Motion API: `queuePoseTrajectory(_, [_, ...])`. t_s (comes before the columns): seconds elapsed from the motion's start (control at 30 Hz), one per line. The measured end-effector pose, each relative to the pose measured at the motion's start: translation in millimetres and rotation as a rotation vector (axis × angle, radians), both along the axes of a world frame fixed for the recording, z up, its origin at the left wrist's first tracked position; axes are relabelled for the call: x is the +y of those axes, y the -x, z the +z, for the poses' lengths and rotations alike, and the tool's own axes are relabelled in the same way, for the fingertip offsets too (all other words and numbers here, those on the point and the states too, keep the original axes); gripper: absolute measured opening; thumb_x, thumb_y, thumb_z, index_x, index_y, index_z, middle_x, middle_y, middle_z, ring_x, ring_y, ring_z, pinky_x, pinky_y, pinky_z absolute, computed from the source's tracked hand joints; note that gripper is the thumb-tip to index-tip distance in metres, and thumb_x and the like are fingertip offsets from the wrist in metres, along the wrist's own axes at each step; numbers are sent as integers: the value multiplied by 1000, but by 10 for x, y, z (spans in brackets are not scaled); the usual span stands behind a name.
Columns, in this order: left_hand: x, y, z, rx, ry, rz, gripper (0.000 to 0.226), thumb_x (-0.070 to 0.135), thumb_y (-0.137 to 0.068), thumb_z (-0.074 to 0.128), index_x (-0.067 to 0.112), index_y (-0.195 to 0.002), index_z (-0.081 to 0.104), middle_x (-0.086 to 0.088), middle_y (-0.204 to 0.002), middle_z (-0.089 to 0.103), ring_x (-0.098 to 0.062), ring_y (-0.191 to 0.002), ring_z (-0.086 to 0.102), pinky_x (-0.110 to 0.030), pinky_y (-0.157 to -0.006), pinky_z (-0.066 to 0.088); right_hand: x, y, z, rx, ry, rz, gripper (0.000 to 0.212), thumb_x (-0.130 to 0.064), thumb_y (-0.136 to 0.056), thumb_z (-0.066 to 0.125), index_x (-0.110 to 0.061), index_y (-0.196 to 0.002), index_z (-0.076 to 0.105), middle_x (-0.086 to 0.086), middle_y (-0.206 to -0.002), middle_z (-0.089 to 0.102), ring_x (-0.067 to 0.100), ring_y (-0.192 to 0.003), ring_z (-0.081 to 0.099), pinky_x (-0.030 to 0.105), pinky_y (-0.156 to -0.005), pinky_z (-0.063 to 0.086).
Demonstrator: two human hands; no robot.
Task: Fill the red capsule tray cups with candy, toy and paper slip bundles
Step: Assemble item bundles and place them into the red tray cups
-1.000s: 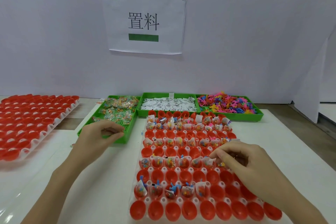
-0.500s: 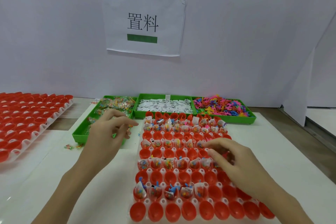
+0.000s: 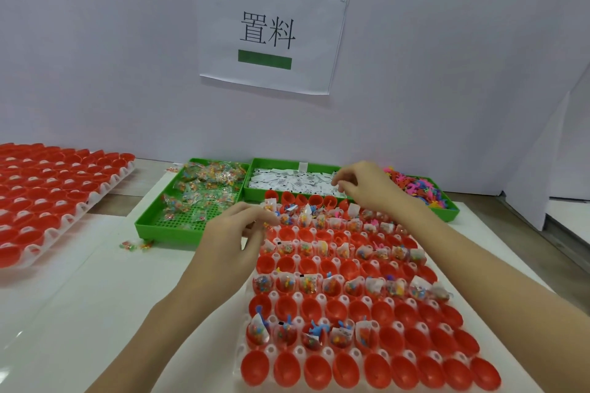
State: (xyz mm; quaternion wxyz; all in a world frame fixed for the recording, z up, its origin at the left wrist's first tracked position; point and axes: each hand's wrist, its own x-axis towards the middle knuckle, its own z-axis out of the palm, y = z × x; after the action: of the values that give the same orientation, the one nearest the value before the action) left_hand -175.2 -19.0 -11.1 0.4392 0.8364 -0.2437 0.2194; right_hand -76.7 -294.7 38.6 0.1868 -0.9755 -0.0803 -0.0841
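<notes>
The red tray lies on the white table in front of the person, its cups in rows — some rows hold bundles of candy, toy and slip, the rows between are bare red. In the row second from the near edge only the five left cups are filled.

The left hand hovers at the tray's far left corner, fingers curled, thumb and fingertips drawn together; whether it pinches anything I cannot tell. The right hand reaches over the far end of the tray to the slip bin, fingers bent down onto the white slips — what it holds, if anything, is hidden.

Left of that bin stands the candy bin, right of it the toy bin. Two loose candies lie on the table by the candy bin. A second red tray sits far left, and a paper sign hangs on the wall.
</notes>
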Motion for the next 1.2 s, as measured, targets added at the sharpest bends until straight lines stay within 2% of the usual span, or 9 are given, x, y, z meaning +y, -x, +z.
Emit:
queuePoseTrajectory(0.2, [41, -19, -40, -81, -160, 45, 25, -5, -95, 59, 12, -103, 75, 4, -98, 63, -4, -84, 60, -13, -75, 45, 22, -594, -151, 113, 145, -35, 19, -14, -96, 68, -7, -111, 77, 12, -120, 73, 23, -105, 69, 32, -95, 54])
queuePoseTrajectory(0.3, [35, -21, -57, -108, -218, 53, 23, -6, -94, 59, 9, -102, 74, 1, -97, 61, -12, -80, 60, -23, -72, 47, 29, -714, -215, 175, 199, -35, 23, -20, -90, 77, -6, -109, 78, 12, -115, 74, 25, -102, 70, 38, -96, 55])
queuePoseTrajectory(0.43, [23, -20, -44, -125, -224, 62, 22, -7, -92, 62, 9, -101, 75, 2, -97, 61, -9, -78, 58, -20, -71, 46, 5, -768, -237, 157, 191, -20, 16, -15, -87, 80, -4, -98, 79, 10, -100, 77, 22, -90, 72, 36, -89, 59])
queuePoseTrajectory(0.53, [25, -19, -29, -132, -222, 76, 22, -7, -93, 62, 9, -102, 75, 2, -97, 61, -9, -76, 57, -21, -69, 46, -21, -761, -248, 120, 198, -11, 9, -6, -88, 75, -5, -95, 80, 8, -97, 77, 20, -86, 71, 34, -84, 60])
queuePoseTrajectory(0.73, [32, -28, -31, -111, -201, 96, 23, -6, -94, 60, 10, -101, 75, 3, -96, 61, -3, -75, 54, -10, -70, 42, -34, -693, -267, 48, 125, -24, 10, -4, -90, 68, 0, -89, 77, 10, -90, 76, 25, -82, 72, 38, -77, 62])
queuePoseTrajectory(0.9, [10, -36, -19, 8, -34, 110, 25, -4, -91, 63, 16, -100, 76, 8, -98, 65, -4, -87, 64, -16, -82, 52, -74, -632, -246, -14, -39, -90, 7, -7, -88, 72, -4, -86, 77, 5, -88, 75, 20, -77, 69, 18, -59, 52])
queuePoseTrajectory(1.03, [3, -34, 6, 150, 151, 86, 22, 4, -92, 70, 24, -99, 77, 10, -98, 69, -6, -83, 72, -15, -78, 56, -121, -486, -212, -64, -231, -120, 6, -16, -90, 74, -11, -89, 74, -1, -85, 70, 6, -74, 61, 16, -64, 48])
queuePoseTrajectory(1.1, [9, -23, 27, 282, 291, 19, 22, 7, -91, 74, 27, -100, 77, 2, -95, 71, -12, -79, 76, -18, -74, 59, -104, -333, -177, -79, -376, -132, 3, -16, -90, 73, -13, -89, 74, -4, -83, 72, 5, -73, 64, 19, -66, 50])
queuePoseTrajectory(1.2, [-10, 18, 75, 478, 501, -127, 26, 5, -87, 78, 26, -103, 77, -12, -95, 71, -25, -82, 78, -32, -80, 63, -30, 53, -108, -88, -637, -109, 4, -17, -91, 74, -20, -89, 74, -8, -74, 76, 2, -69, 71, 10, -57, 50])
